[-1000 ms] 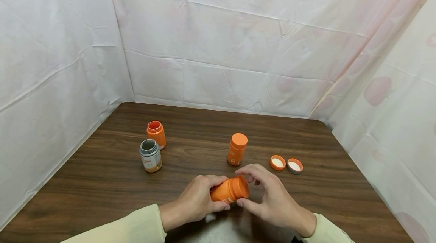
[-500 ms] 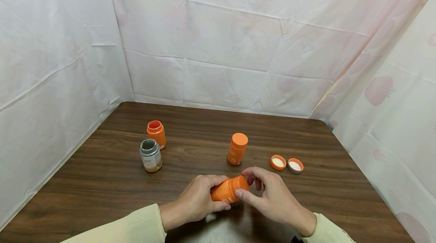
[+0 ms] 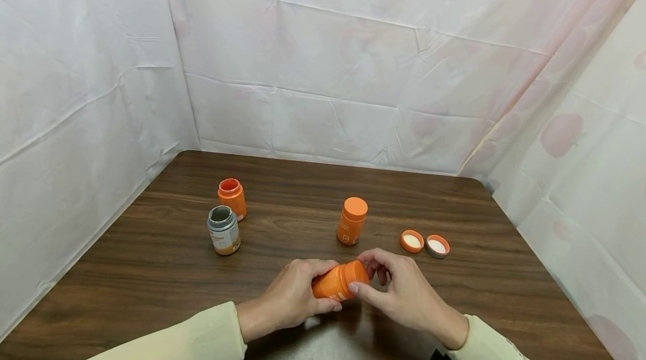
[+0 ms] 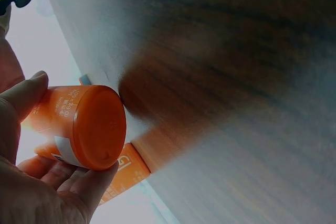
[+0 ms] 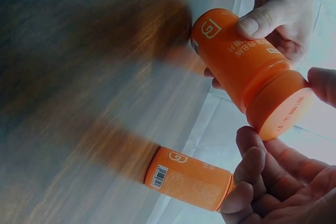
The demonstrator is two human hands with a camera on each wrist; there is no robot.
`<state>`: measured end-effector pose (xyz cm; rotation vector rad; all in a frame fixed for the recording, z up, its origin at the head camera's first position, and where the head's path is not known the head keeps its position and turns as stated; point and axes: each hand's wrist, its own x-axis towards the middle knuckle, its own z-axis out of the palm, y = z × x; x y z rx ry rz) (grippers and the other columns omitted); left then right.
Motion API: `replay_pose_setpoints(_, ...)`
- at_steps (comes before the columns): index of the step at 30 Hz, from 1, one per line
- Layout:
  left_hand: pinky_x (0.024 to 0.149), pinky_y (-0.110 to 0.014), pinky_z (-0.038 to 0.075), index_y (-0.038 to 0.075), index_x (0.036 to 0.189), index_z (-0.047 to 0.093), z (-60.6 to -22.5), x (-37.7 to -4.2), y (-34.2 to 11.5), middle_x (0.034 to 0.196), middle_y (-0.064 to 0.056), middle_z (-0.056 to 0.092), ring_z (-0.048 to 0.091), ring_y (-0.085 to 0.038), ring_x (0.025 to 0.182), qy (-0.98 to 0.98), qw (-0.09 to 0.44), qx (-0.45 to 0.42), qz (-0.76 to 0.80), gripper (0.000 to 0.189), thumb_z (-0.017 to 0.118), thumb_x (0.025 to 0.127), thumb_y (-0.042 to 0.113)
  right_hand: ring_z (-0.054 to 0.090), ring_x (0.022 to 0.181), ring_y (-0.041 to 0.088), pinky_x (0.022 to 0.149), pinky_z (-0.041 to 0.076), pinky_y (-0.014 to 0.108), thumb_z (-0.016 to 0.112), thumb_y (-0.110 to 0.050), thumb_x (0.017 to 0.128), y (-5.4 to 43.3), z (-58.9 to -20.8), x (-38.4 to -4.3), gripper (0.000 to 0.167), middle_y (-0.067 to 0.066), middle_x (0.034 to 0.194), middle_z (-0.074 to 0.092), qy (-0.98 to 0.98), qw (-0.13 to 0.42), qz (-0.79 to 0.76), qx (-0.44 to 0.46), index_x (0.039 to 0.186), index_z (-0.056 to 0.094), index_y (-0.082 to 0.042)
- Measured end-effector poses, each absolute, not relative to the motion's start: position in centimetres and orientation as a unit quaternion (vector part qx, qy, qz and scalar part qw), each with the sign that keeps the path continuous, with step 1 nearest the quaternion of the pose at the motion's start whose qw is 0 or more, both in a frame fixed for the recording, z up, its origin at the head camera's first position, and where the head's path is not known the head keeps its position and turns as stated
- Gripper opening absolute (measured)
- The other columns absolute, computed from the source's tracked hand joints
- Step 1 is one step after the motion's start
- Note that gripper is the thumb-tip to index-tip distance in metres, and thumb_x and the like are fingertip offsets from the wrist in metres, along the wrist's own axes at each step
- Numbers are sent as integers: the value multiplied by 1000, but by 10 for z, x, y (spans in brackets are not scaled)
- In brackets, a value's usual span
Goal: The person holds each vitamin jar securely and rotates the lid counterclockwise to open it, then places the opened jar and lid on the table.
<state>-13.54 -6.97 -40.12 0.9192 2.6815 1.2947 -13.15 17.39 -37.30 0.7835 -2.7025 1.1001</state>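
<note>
My left hand (image 3: 295,292) grips the body of an orange pill bottle (image 3: 329,285), which lies tilted with its capped end toward the right. In the left wrist view the bottle's round base (image 4: 101,128) faces the camera, thumb on one side and fingers on the other. My right hand (image 3: 404,295) pinches the orange screw cap (image 3: 357,273) between thumb and fingertips. The right wrist view shows that cap (image 5: 278,106) seated on the bottle neck. Just beyond the hands stands a second orange bottle (image 3: 352,221), upright and capped.
At left on the brown table (image 3: 287,192) stand an uncapped orange bottle (image 3: 232,203) and an uncapped grey bottle (image 3: 224,232). To the right lie an orange cap (image 3: 411,241) and a grey-edged cap (image 3: 437,246), insides up. Pale sheets (image 3: 303,68) hang behind and at both sides.
My right hand's fingers have shifted on the cap: the thumb has come up from below onto its near edge, and the fingertips have closed in behind. The left hand has stayed put.
</note>
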Motion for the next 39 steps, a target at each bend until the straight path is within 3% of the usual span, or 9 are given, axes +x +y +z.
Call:
replay_pose_setpoints(19,71,-22,47,30,112,71,-402,-135,-70,93,18,65,57,-1,77,862,-3,303,408,42,93,77,24,54,81,7,68,47,25,91,-13,73,177,-372,-132,54,-14,95,60,-851,122,363,359,121,67,-19)
replay_pose_setpoints(24,71,-23,47,30,112,71,-402,-136,-70,93,18,65,57,-1,77,861,-2,304,408,42,93,77,25,52,83,6,69,47,24,91,-7,70,177,-372,-132,60,-14,96,59,-848,121,364,367,123,66,-21)
replay_pose_setpoints(32,71,-23,48,30,114,71,-402,-135,-71,95,18,66,57,-1,78,862,-7,304,405,43,93,77,25,51,87,7,70,47,24,90,5,65,175,-372,-133,70,-11,112,62,-836,124,367,389,124,64,-23)
replay_pose_setpoints(39,72,-23,48,30,114,71,-402,-135,-71,95,18,65,57,-1,78,861,-4,303,408,43,92,77,25,51,88,6,71,47,23,92,5,64,175,-372,-133,75,-10,115,63,-836,116,368,390,126,63,-25)
